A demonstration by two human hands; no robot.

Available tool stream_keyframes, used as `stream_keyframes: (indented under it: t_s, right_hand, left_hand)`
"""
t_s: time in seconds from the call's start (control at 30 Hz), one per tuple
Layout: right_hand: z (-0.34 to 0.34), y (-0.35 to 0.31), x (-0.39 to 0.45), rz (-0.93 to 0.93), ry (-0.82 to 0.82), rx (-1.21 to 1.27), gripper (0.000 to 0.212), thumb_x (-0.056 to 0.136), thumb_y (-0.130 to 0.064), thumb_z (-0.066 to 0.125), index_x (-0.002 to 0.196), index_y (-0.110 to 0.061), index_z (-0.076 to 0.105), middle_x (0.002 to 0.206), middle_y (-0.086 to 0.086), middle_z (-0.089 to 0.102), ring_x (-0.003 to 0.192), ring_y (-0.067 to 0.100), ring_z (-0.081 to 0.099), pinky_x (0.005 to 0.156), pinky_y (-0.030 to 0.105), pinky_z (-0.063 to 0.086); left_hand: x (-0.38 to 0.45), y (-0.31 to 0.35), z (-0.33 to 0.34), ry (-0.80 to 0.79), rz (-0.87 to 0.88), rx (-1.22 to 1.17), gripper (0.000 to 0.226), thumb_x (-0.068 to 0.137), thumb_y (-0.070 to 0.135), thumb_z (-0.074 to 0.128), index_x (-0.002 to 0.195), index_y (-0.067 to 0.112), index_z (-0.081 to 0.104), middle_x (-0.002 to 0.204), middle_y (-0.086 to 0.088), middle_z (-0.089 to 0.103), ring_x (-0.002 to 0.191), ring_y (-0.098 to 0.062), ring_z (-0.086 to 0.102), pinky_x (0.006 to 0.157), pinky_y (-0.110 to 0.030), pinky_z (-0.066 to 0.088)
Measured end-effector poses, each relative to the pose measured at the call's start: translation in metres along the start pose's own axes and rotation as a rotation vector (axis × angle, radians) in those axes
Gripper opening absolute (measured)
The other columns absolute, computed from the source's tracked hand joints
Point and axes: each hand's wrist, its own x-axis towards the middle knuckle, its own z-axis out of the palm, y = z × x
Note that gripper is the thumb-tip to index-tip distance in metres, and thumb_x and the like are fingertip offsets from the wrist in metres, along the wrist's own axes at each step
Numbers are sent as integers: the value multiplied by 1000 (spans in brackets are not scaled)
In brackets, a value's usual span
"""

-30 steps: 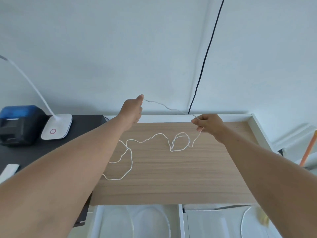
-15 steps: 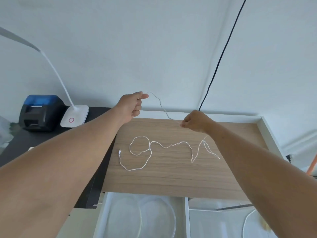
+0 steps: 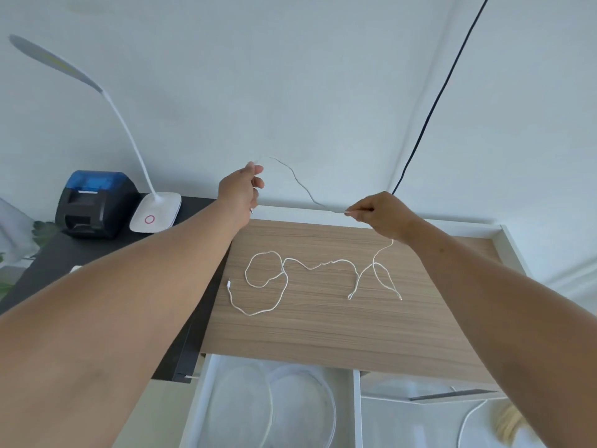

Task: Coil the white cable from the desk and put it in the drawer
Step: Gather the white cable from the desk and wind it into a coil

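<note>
Nearest me the white drawer (image 3: 206, 399) stands open below the wooden worktop (image 3: 323, 331). The white cable (image 3: 284, 279) lies in loose loops on it. Beyond, my right hand (image 3: 378, 213) pinches the cable's raised stretch; my left hand (image 3: 240, 189) is closed in a grip on the far end.

- We now hold our hands wider apart than 0.5 s ago, the right hand (image 3: 381, 213) farther right.
- The white cable (image 3: 298, 182) span between them runs longer, rising toward our left hand (image 3: 240, 189).
</note>
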Motion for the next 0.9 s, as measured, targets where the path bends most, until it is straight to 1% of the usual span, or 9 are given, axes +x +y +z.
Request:
stream_keyframes:
  t_s: [0.13,0.23,0.3,0.37,0.47,0.53,0.6,0.73,0.9]
  right_hand:
    - [-8,24,-8,79,109,150,13,84,-29,76,80,-17,77,64,-7,66,59,10,56,58,20,45]
    - [-6,35,-16,94,135,228,10,85,-30,74,82,-21,77,66,-6,67,59,9,57,68,28,49]
    - [-3,33,-17,97,186,258,12,86,-30,74,88,-19,78,70,-6,68,55,3,56,66,25,48]
    - [-1,22,-15,74,193,218,10,84,-31,75,86,-22,79,69,-7,69,48,-5,52,58,17,43]
    - [2,-5,-12,-19,-27,66,5,83,-31,77,81,-26,79,59,-11,67,42,-5,48,45,6,35]
    - [3,-25,-10,-56,-193,3,5,82,-32,78,84,-28,80,57,-13,67,47,-9,52,46,3,35]
    - [3,-42,-6,-71,-262,15,10,82,-35,78,88,-27,81,58,-14,66,56,-11,55,56,7,38]
    - [4,-63,-2,-99,-263,208,13,83,-33,77,89,-22,81,59,-9,63,51,7,41,54,17,32]
    - [6,-69,-2,-102,-138,399,8,84,-32,76,85,-25,80,59,-7,62,50,8,38,50,15,35]
  left_hand:
    - [5,11,-15,100,-62,-146,27,99,38,48,86,22,66,62,7,45,28,-6,26,33,-18,18]
    - [5,17,-22,128,-76,-204,28,99,37,48,85,22,65,61,7,45,28,-7,24,33,-18,16]
    - [5,18,-23,116,-60,-194,27,100,35,48,85,21,65,62,6,47,27,-7,25,31,-17,18]
    - [2,19,-21,66,-28,-104,25,99,34,49,87,20,67,64,5,55,30,-7,27,31,-16,20]
    - [-6,20,-14,-56,25,88,25,98,36,49,94,20,68,72,3,74,38,-9,44,36,-18,32]
    - [-14,20,-9,-146,68,199,29,98,40,48,99,19,68,79,-2,78,50,-14,64,44,-21,46]
    - [-23,18,-6,-223,100,251,32,98,44,49,102,18,68,82,-7,79,63,-20,74,51,-25,55]
    - [-36,10,2,-318,113,274,34,98,43,51,106,14,67,81,-13,78,72,-29,76,57,-31,61]
    - [-44,-2,7,-457,106,282,28,100,35,51,105,12,67,71,-14,75,66,-28,75,72,-40,59]
